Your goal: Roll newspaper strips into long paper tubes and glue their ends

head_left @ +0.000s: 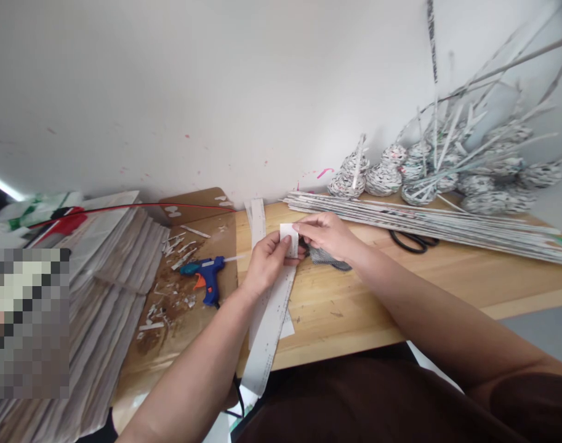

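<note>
A small white piece of paper [287, 237] is held up in front of me, over the wooden table. My left hand [274, 255] pinches it with the thumb on its face. At its upper right corner, the thumb and fingers of my right hand [324, 235] close on the paper's edge. Beneath my left hand run long white paper strips [274, 329], one of which hangs over the table's front edge. A dark grey, mesh-like item [327, 258] lies partly hidden under my right hand. The blue glue gun [210, 274] rests left of my left hand.
Stacked newspaper sheets [119, 289] fill the left side. Paper scraps [174, 252] litter the brown board around the glue gun. Rolled paper sticks [401, 221] lie across the back right, over black-handled scissors [414, 242]. Several woven paper gourd shapes [386, 175] stand against the wall.
</note>
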The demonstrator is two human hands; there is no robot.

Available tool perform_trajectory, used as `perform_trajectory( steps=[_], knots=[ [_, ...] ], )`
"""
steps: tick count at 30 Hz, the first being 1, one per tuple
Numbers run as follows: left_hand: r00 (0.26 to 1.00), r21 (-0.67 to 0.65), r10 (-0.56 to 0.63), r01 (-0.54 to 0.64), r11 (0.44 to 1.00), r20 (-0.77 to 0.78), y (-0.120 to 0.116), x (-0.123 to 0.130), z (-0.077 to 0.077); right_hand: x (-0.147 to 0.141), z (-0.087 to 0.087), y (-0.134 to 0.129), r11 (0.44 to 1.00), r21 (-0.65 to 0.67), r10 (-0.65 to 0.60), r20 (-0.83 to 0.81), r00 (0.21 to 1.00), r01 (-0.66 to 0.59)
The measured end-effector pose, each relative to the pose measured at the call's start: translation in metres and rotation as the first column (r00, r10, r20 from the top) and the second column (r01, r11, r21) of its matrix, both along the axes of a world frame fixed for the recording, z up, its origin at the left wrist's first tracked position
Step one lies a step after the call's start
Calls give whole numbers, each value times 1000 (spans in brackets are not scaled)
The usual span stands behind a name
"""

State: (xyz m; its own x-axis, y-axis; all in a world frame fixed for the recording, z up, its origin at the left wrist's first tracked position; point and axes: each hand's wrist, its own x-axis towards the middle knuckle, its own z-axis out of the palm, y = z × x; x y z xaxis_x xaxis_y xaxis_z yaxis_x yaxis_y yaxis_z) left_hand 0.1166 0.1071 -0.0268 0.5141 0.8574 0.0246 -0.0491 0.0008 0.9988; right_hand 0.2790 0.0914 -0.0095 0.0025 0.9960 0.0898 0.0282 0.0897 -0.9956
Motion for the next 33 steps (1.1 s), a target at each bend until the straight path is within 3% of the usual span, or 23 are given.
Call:
perform_trajectory(
  steps=[11,22,25,30,33],
  knots=[
    [1000,-27,12,-12,1000,1,-2,1,0,-2,-8,3,997,-44,-65,-77,995,62],
    [999,-12,-35,35,999,-11,-4,1,-2,-7,-8,1,996,-3,-92,-109,990,92],
    [999,-46,-30,31,998,15,0,0,-1,-2,-5,1,999,-40,-40,-124,991,35],
    [996,-67,37,-31,997,79,6,-2,0,7,1,1,982,-94,153,-83,985,-161],
    [996,-53,39,-35,998,85,5,-2,2,8,0,2,978,-98,176,-83,981,-184]
  ],
)
